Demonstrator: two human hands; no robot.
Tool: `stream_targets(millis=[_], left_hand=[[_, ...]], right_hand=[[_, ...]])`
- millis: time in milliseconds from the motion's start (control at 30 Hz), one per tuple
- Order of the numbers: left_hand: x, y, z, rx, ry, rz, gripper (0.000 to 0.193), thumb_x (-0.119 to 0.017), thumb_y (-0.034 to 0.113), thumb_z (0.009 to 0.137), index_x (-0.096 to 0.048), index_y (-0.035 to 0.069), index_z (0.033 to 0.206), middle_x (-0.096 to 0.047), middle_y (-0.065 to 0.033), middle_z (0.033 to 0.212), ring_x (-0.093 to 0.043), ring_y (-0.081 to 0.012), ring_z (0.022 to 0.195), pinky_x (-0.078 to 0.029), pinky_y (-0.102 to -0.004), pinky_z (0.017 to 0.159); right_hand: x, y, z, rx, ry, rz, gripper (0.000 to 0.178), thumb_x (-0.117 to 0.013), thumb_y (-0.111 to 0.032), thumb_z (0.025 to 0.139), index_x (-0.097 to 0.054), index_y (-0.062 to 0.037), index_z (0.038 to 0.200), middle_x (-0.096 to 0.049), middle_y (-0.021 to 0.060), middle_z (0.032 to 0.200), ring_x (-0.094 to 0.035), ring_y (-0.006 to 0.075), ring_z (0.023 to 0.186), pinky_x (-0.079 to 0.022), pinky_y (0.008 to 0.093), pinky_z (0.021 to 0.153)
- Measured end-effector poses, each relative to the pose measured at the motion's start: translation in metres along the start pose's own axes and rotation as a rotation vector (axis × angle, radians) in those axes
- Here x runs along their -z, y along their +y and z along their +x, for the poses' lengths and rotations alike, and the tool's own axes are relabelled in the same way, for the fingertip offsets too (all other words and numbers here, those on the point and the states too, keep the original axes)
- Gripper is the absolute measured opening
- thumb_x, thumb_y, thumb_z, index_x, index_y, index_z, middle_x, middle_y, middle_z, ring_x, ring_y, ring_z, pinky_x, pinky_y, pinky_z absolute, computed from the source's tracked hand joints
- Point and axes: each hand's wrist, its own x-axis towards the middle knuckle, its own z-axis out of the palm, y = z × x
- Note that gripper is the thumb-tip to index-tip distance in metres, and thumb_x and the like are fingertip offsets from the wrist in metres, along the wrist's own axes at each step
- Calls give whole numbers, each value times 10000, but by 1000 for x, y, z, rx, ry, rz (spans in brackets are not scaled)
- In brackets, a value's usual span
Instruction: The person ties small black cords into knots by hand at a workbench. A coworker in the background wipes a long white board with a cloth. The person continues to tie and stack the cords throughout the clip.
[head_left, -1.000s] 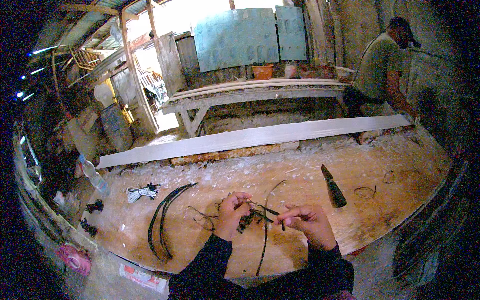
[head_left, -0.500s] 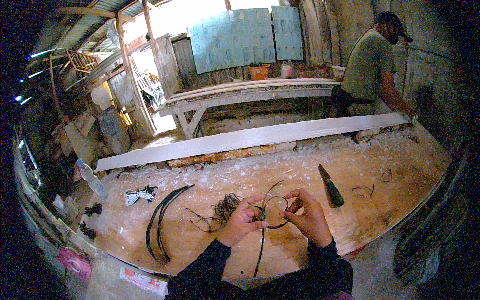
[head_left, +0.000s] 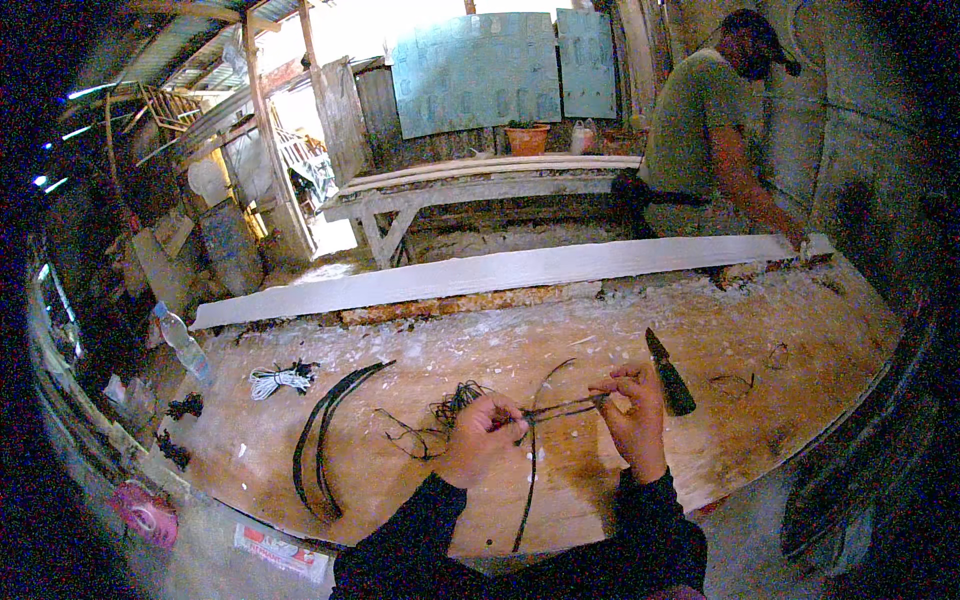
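Observation:
My left hand (head_left: 484, 438) pinches a thin dark strip (head_left: 566, 408) near its crossing with another long dark strand that runs down toward the near edge. The other end of the loop is pinched between the fingers of my right hand (head_left: 634, 416), so it stretches narrow and nearly straight between both hands. Behind my left hand sits a tangle of dark strands (head_left: 460, 397). Further left lie curved black strips (head_left: 325, 430) and a bundle of white cord (head_left: 281, 380). A knife (head_left: 672, 378) with a dark handle lies just right of my right hand.
A long white strip (head_left: 500, 272) spans the far side of the wooden tabletop (head_left: 600, 500). Beyond it, a person (head_left: 705, 130) leans over its right end. A plastic bottle (head_left: 182, 342) rests at the left edge; small dark loops (head_left: 735, 382) lie at the right.
My hands have moved apart, pulling the round loop into a narrow, taut one. The person at the back has bent further forward, one hand at the white strip's right end.

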Motion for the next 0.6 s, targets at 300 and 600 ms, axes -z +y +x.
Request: stream_targets(millis=[300, 600], left_hand=[[0, 5, 2, -313, 464, 548, 97, -598, -7, 698, -574, 40, 780, -506, -3, 635, -409, -57, 513, -338, -200, 466], [4, 5, 4, -260, 389, 563, 135, -580, -20, 697, -574, 35, 820, -517, -9, 718, -451, -74, 591, -373, -203, 531]], right_hand=[[22, -16, 0, -590, -747, 794, 116, -679, -74, 638, -607, -36, 722, -549, 73, 895, -505, 203, 875, -381, 308, 776], [14, -15, -3, -179, -944, 1025, 170, -710, -71, 613, -623, -24, 751, -573, 102, 882, -507, 243, 926, -364, 334, 808]])
